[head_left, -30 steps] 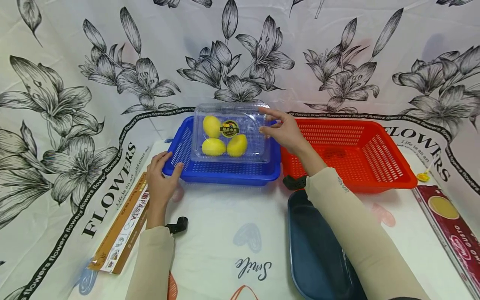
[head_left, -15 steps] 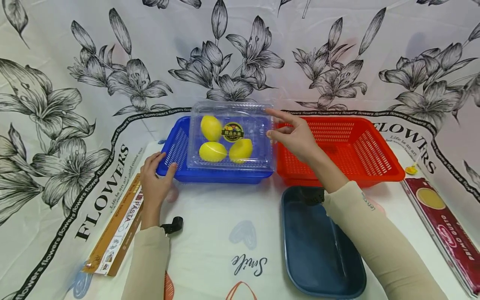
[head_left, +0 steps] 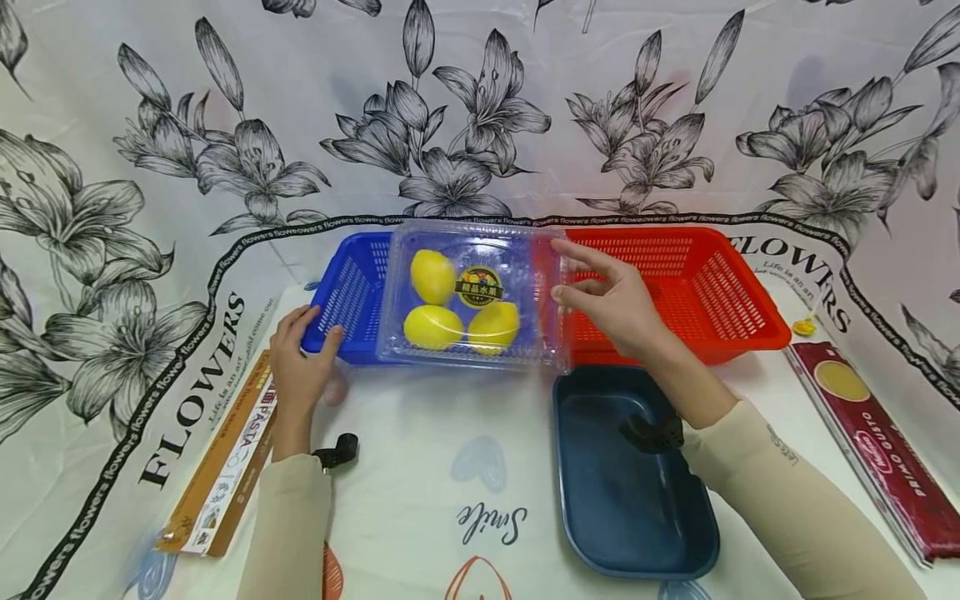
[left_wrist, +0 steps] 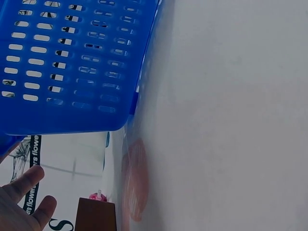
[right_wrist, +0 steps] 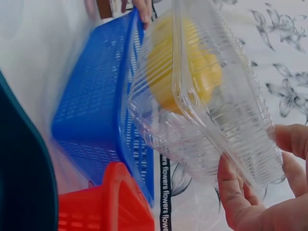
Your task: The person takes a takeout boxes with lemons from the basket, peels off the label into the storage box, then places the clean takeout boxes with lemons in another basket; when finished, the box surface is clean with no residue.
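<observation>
A clear plastic box (head_left: 517,250) with a round label hangs above the blue basket (head_left: 352,283), its right end over the red basket's edge. Inside it lie three yellow lemons (head_left: 432,327). My right hand (head_left: 618,300) pinches the box's right end; the right wrist view shows the thumb and fingers (right_wrist: 236,192) on either side of that end. At the blue basket's left end, my left hand (head_left: 303,362) rests with fingers on the rim and thumb apart. In the left wrist view, its fingers (left_wrist: 29,180) are partly seen beside the basket (left_wrist: 72,115).
The red basket (head_left: 738,312) stands right of the blue one. A dark blue tray (head_left: 630,500) lies in front, under the right wrist. Left is a brown pasta box (head_left: 217,475); right is a dark red package (head_left: 870,442). Flowered cloth hangs behind.
The right hand has moved the clear box rightward and nearer to the camera, out over the blue basket's front edge. The left hand keeps its place on the blue basket's rim.
</observation>
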Demonstrator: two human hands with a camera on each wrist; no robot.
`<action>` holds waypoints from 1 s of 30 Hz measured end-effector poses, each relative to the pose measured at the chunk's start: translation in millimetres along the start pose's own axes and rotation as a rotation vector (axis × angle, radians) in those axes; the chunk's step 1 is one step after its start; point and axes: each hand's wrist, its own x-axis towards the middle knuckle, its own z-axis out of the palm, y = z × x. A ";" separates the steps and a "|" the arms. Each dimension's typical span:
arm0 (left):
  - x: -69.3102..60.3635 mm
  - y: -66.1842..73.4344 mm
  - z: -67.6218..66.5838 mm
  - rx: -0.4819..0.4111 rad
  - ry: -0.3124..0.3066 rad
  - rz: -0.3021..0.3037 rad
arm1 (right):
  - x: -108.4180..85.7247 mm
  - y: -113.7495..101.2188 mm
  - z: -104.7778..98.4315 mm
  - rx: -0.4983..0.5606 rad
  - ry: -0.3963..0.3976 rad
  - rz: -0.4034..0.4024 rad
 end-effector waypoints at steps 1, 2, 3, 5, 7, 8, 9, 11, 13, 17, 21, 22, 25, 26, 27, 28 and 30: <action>-0.5 0.3 -0.3 -0.001 -0.002 -0.003 | -2.8 0.9 -0.4 0.008 -0.002 -0.001; -1.1 0.7 -0.7 0.000 -0.003 -0.007 | -5.5 1.9 -0.7 0.011 -0.005 -0.001; -1.3 1.1 -0.9 -0.001 -0.005 -0.010 | -8.2 3.1 -1.0 0.009 -0.007 -0.001; -1.3 1.8 -1.3 0.000 -0.006 -0.011 | -13.2 5.8 -1.4 0.009 -0.007 0.001; -1.0 2.5 -1.8 0.003 -0.008 -0.012 | -18.3 8.5 -1.2 0.002 -0.008 0.006; -0.8 2.7 -1.9 0.004 -0.008 -0.012 | -20.8 9.9 -1.0 -0.002 -0.009 0.008; -0.5 2.7 -2.0 0.004 -0.009 -0.011 | -23.4 11.2 -0.6 -0.003 -0.007 0.011; -0.4 3.2 -2.3 0.005 -0.014 -0.013 | -29.1 13.2 0.3 -0.010 -0.005 0.017; -0.7 3.8 -2.5 0.007 -0.022 -0.016 | -35.5 14.7 1.5 -0.013 -0.002 0.020; -2.2 4.5 -4.0 0.017 -0.027 -0.025 | -47.8 16.1 5.6 -0.014 -0.015 0.014; -3.3 5.2 -6.1 0.024 -0.026 -0.030 | -58.1 17.2 11.3 -0.006 -0.046 0.009; -3.1 5.3 -6.3 0.024 -0.026 -0.031 | -60.5 17.6 12.7 -0.002 -0.053 0.011; -2.2 5.8 -6.3 0.024 -0.034 -0.034 | -66.9 18.9 16.8 0.017 -0.073 0.018; -1.8 6.0 -6.2 0.023 -0.038 -0.034 | -68.7 19.4 18.2 0.023 -0.080 0.019; -1.4 6.1 -6.0 0.021 -0.040 -0.033 | -70.5 19.9 19.6 0.033 -0.087 0.018; -1.0 6.3 -5.7 0.018 -0.043 -0.032 | -72.2 20.3 21.0 0.036 -0.093 0.014; -0.5 6.9 -5.5 0.014 -0.046 -0.026 | -75.3 21.0 23.7 0.033 -0.104 0.012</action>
